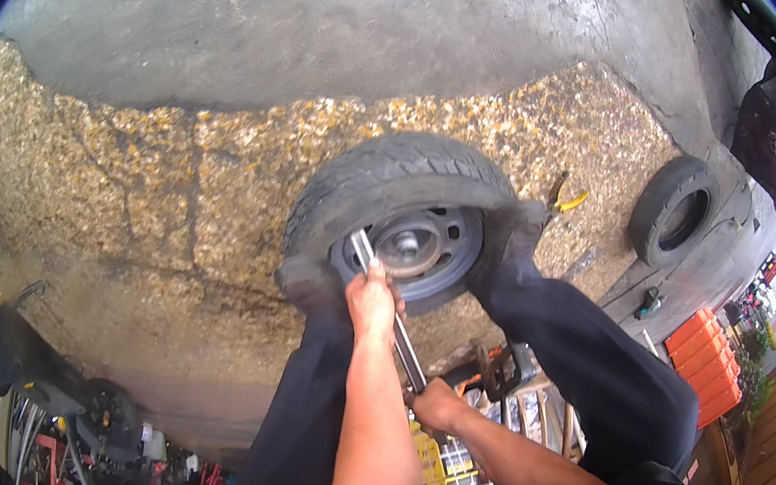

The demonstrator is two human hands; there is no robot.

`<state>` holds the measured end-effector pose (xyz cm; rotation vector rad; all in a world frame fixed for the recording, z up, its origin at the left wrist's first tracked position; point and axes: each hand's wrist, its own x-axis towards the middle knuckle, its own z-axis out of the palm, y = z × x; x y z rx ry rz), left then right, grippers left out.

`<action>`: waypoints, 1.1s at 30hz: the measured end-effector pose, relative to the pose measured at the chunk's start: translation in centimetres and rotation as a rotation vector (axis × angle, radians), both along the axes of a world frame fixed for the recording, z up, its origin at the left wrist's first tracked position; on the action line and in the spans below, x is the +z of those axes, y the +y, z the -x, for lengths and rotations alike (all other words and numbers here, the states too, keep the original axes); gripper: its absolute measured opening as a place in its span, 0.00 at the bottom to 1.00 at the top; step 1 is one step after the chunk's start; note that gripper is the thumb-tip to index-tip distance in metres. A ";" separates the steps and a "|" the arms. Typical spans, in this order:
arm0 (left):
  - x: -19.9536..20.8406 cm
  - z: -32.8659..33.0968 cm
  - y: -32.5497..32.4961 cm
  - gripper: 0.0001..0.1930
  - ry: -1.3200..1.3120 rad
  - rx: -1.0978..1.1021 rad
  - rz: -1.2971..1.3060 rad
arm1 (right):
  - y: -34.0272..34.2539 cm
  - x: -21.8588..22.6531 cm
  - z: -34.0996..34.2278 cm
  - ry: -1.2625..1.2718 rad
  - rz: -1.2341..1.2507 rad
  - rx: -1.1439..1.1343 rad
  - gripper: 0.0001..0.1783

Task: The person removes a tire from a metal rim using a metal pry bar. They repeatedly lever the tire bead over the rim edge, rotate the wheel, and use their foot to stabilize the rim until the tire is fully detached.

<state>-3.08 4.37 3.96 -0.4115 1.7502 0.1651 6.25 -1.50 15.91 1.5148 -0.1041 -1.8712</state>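
A single head-worn fisheye view looks steeply down from the person's own head, close over their forearms and dark-trousered legs, which enter from the lower edge. It faces a rough concrete floor (152,207) whose edges curve toward the round black rim of the picture. A small wheel (402,220) sits near the centre, close below the camera. A spare tyre (672,210) lies farther off, toward the right edge.

2 tyres (396,181); 1 lever bar (386,293); 2 hands (371,295).
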 end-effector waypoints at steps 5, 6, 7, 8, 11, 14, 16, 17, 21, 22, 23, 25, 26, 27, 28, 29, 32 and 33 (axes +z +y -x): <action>1.2 1.4 3.9 0.22 -0.084 0.006 0.142 | 4.9 4.4 0.2 -0.105 0.132 -0.560 0.19; 1.4 1.6 4.8 0.22 -0.084 -0.007 0.178 | 5.7 5.0 0.2 -0.122 0.186 -0.665 0.18; 1.7 1.8 5.5 0.21 -0.080 -0.014 0.196 | 6.6 5.4 0.3 -0.108 0.192 -0.756 0.18; 1.8 2.0 6.1 0.21 -0.118 -0.005 0.176 | 7.4 5.6 0.3 -0.093 0.206 -0.850 0.17; 1.9 2.7 6.8 0.19 -0.150 0.040 0.157 | 9.6 6.2 0.5 -0.067 0.254 -1.123 0.17; 1.4 2.6 6.1 0.19 -0.196 0.077 0.171 | 11.2 6.3 1.1 -0.185 0.259 -1.191 0.19; 1.3 2.4 6.2 0.19 -0.144 -0.001 0.134 | 11.8 6.4 1.5 -0.208 0.226 -1.178 0.21; 1.5 2.8 6.6 0.18 -0.143 0.001 0.138 | 11.8 6.5 1.7 -0.207 0.225 -1.184 0.22; 4.8 4.6 10.4 0.20 -0.195 -0.647 0.035 | 10.5 6.2 2.1 -0.204 0.167 -1.193 0.28; 6.5 6.2 11.6 0.21 -0.147 -0.613 -0.004 | 9.9 6.1 1.8 -0.258 0.183 -1.172 0.29; 7.8 7.2 12.7 0.22 -0.086 -0.574 -0.011 | 9.4 5.7 1.5 -0.289 0.184 -1.165 0.31; 9.6 7.2 13.2 0.24 -0.055 -0.652 -0.031 | 8.3 5.3 1.0 -0.186 0.149 -1.171 0.32; 10.3 7.1 12.7 0.25 0.044 -0.691 0.056 | 7.6 5.1 0.6 -0.162 0.150 -1.167 0.31; 10.2 6.0 11.5 0.26 0.007 -0.721 0.063 | 6.9 4.9 0.1 -0.166 0.158 -1.137 0.31; 9.3 4.6 10.2 0.26 -0.036 -0.797 -0.006 | 6.2 4.6 -0.2 -0.170 0.168 -1.078 0.32; 7.6 2.9 8.9 0.30 -0.023 -0.919 -0.039 | 5.3 4.2 -0.8 -0.101 0.109 -1.068 0.33; 3.0 -0.7 3.3 0.29 0.060 -0.913 0.035 | 1.9 2.2 -3.9 -0.033 -0.032 -0.807 0.35; 1.6 -1.4 1.8 0.23 -0.025 -0.334 0.050 | 1.1 0.4 -5.5 0.072 -0.154 -0.711 0.35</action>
